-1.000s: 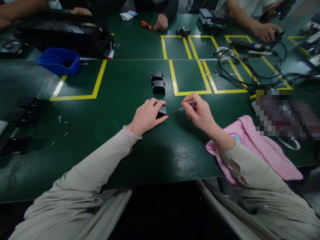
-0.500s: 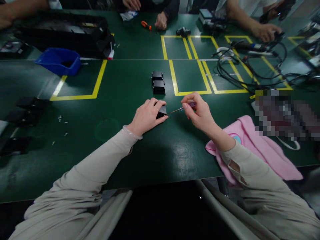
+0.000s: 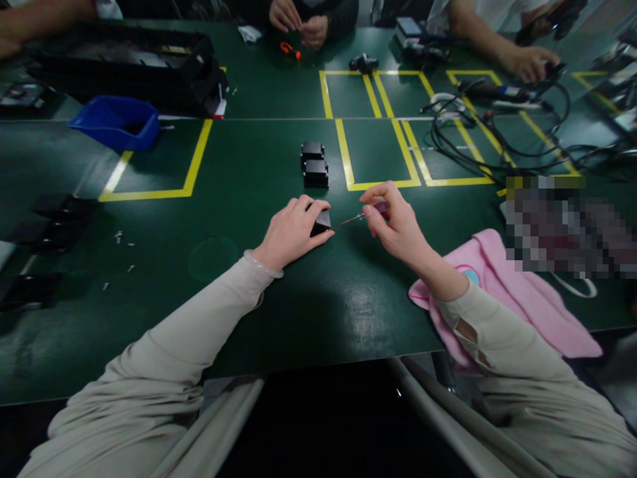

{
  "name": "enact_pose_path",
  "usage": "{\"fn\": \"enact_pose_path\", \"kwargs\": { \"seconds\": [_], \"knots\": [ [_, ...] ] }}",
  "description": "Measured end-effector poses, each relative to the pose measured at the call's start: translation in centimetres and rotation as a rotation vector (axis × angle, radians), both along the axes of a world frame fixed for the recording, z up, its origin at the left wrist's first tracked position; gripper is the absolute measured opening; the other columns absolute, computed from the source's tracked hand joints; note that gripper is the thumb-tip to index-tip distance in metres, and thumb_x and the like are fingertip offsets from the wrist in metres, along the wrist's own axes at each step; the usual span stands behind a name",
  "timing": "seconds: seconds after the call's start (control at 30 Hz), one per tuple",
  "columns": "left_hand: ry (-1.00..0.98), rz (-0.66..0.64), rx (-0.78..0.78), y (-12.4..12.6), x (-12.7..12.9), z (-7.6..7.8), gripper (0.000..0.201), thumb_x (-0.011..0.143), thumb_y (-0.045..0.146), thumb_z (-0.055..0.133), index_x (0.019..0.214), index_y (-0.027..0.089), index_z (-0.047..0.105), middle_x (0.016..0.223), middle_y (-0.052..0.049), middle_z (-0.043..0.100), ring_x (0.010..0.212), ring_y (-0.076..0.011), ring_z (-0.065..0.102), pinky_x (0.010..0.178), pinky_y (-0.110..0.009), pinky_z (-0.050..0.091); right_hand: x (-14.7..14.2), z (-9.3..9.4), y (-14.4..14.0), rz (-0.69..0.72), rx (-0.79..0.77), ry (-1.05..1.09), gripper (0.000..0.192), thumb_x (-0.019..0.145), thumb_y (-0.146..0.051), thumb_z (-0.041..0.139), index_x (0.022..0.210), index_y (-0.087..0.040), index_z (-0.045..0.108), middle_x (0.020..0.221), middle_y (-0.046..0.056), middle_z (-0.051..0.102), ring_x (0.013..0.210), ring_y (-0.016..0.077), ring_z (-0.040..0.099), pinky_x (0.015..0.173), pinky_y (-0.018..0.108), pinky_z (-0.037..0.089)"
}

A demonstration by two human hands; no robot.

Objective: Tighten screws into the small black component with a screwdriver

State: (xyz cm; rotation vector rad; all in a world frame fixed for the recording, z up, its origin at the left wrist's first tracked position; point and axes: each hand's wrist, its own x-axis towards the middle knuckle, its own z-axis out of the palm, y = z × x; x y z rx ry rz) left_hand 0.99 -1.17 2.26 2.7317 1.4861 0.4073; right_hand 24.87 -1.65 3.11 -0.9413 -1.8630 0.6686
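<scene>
My left hand [image 3: 296, 227] is closed around a small black box-shaped part [image 3: 322, 220] on the green table, covering most of it. Between the fingertips of my right hand [image 3: 393, 216] is a screwdriver [image 3: 382, 207] with a purplish handle. Its thin shaft slants down to the left, and its tip meets the right side of the black part near my left thumb; the exact contact is too small to see. Just beyond my left hand, two similar black parts [image 3: 315, 171] stand one behind the other.
Small screws [image 3: 118, 236] and more black parts [image 3: 50, 232] lie at left, with a blue bin [image 3: 119, 123] behind. A pink cloth [image 3: 517, 299] lies under my right forearm. Cables [image 3: 497, 133] tangle at back right. Co-workers' hands [image 3: 298, 23] are across the table, near an orange-handled tool [image 3: 289, 50].
My hands, the black part and the screwdriver hold nearly the same position. Across the table, a co-worker's two hands have come together above the orange-handled tool.
</scene>
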Motion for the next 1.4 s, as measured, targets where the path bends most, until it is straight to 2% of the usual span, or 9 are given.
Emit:
{"fn": "enact_pose_path", "kwargs": {
  "seconds": [0.17,0.4,0.6,0.83,0.97,1.17,1.4],
  "knots": [
    [-0.002,0.005,0.001,0.0,0.01,-0.06,0.047,0.098,0.046,0.064,0.137,0.021,0.054,0.126,-0.012,0.062,0.113,-0.0289,0.06,0.087,-0.038,0.053,0.09,0.14,0.01,0.017,0.013,-0.023,0.024,0.105,-0.046,0.055,0.098,-0.023,0.054,0.073,-0.003,0.056,0.062,0.0125,0.057,0.059,0.029,0.042],
    [-0.005,0.005,0.004,-0.01,0.0,-0.09,0.047,0.099,0.046,0.064,0.137,0.022,0.054,0.126,-0.012,0.062,0.114,-0.0287,0.06,0.088,-0.038,0.052,-0.03,0.03,-0.05,-0.012,0.012,0.001,0.024,0.105,-0.048,0.054,0.108,-0.024,0.054,0.077,-0.003,0.055,0.063,0.0137,0.057,0.058,0.029,0.042],
    [-0.006,0.0,0.003,0.04,-0.04,-0.12,0.048,0.098,0.046,0.064,0.137,0.021,0.053,0.126,-0.012,0.062,0.113,-0.0286,0.06,0.087,-0.038,0.053,0.01,0.03,-0.02,0.003,-0.003,-0.017,0.026,0.104,-0.049,0.055,0.099,-0.024,0.053,0.071,-0.004,0.055,0.056,0.0116,0.053,0.055,0.028,0.039],
    [-0.006,0.002,-0.003,-0.04,0.02,0.04,0.046,0.099,0.046,0.063,0.137,0.021,0.054,0.126,-0.012,0.062,0.114,-0.0289,0.06,0.088,-0.038,0.053,0.03,0.05,-0.05,-0.008,0.006,-0.014,0.025,0.104,-0.048,0.054,0.104,-0.023,0.055,0.077,-0.002,0.057,0.066,0.0145,0.058,0.059,0.029,0.042],
    [-0.005,0.002,-0.007,-0.04,0.01,0.06,0.047,0.098,0.046,0.063,0.137,0.022,0.053,0.126,-0.012,0.062,0.114,-0.0292,0.06,0.087,-0.038,0.053,0.06,0.07,-0.02,-0.004,-0.011,-0.028,0.027,0.104,-0.05,0.054,0.098,-0.024,0.054,0.074,-0.003,0.056,0.063,0.0142,0.057,0.058,0.029,0.042],
    [-0.006,0.004,-0.016,-0.06,0.03,0.11,0.047,0.099,0.046,0.063,0.138,0.021,0.053,0.127,-0.012,0.062,0.114,-0.0294,0.06,0.088,-0.039,0.053,-0.07,0.07,-0.1,-0.012,-0.023,-0.004,0.025,0.103,-0.049,0.055,0.106,-0.025,0.055,0.075,-0.002,0.055,0.065,0.0154,0.057,0.058,0.031,0.044],
    [0.001,0.005,-0.007,-0.05,0.0,0.02,0.047,0.099,0.046,0.063,0.138,0.021,0.053,0.126,-0.012,0.062,0.114,-0.0289,0.06,0.088,-0.038,0.053,0.04,0.0,-0.04,0.005,-0.013,-0.004,0.024,0.104,-0.047,0.055,0.098,-0.024,0.054,0.071,-0.004,0.055,0.06,0.0133,0.056,0.056,0.029,0.041]
  ]
}}
